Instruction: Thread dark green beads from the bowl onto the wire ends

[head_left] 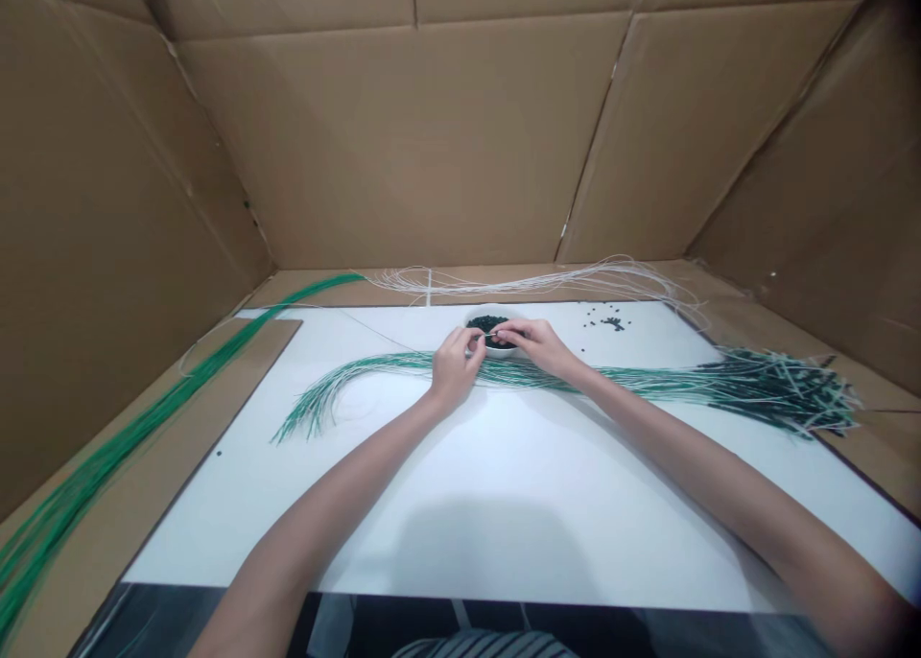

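Observation:
Over a white bowl (504,354) of small black beads (487,322), my two hands meet at the fingertips. My left hand (456,359) is closed in a pinch on a thin pale strand (381,335), which trails back toward the far left. My right hand (531,340) is pinched too, its fingertips close to the strand's end. What sits in them is too small to make out. Beneath my wrists lies a long bundle of green and white strands (648,382), its right end thick with black pieces.
A bundle of bright green strands (179,387) runs down the left side. Loose white strands (504,286) lie along the back. Several black beads (611,323) are scattered on the white board (496,485) right of the bowl. Cardboard walls (403,150) enclose the workspace.

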{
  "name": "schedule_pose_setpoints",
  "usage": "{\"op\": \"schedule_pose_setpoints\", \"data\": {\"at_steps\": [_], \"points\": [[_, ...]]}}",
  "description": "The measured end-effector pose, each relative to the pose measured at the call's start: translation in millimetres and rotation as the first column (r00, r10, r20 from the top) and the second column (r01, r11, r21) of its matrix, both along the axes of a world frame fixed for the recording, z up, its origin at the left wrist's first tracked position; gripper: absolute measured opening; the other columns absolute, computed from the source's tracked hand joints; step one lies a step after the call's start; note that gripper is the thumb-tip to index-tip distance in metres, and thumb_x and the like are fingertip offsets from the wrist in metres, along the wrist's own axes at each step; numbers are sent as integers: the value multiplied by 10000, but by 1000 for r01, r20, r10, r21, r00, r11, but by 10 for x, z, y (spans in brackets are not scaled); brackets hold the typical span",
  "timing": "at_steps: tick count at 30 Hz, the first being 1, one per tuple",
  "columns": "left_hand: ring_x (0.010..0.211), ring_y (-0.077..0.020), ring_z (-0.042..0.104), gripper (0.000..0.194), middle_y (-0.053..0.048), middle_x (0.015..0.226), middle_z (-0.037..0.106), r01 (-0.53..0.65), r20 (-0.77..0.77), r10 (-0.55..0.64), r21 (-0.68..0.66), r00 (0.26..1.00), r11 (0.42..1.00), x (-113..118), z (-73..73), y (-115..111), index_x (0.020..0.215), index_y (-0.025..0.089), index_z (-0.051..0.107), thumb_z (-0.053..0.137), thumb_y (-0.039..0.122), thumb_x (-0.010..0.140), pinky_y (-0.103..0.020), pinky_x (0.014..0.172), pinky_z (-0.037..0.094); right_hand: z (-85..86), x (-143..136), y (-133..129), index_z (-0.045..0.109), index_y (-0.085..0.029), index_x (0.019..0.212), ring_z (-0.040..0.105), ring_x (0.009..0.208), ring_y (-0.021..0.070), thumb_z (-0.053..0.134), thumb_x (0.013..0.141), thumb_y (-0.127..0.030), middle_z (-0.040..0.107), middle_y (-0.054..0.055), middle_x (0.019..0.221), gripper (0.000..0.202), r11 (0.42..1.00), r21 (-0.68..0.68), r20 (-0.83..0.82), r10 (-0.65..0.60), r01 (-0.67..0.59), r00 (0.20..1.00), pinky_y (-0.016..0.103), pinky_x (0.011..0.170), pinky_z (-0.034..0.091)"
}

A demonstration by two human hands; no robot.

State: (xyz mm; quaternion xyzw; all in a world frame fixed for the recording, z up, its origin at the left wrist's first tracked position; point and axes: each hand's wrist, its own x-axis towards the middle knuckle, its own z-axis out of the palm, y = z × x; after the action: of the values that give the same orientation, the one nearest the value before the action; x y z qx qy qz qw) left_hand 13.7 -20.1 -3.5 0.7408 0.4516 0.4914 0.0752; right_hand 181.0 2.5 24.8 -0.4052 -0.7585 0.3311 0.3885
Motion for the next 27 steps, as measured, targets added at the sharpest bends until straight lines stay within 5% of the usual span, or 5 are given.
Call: {"op": "schedule_pose_setpoints", "data": {"at_steps": [19,27], "points": [[667,-104,496,159,3,695,527,2,-11,-2,36,1000,999,5,-6,-8,841,185,572,437,268,853,-209,647,374,26,6,-40,683,-152,817,620,771,193,570,721,-351,690,58,819,248,999,-5,-1,-52,52,999,302,741,461],[665,-105,476,130,11,660,501,-17,-62,22,65,998,998,3,-24,1,812,183,573,459,240,837,-211,638,360,22,31,-20,664,-171,821,609,741,173,512,785,-344,679,49,825,233,973,229,169,-62,22,984,289,700,464]]}}
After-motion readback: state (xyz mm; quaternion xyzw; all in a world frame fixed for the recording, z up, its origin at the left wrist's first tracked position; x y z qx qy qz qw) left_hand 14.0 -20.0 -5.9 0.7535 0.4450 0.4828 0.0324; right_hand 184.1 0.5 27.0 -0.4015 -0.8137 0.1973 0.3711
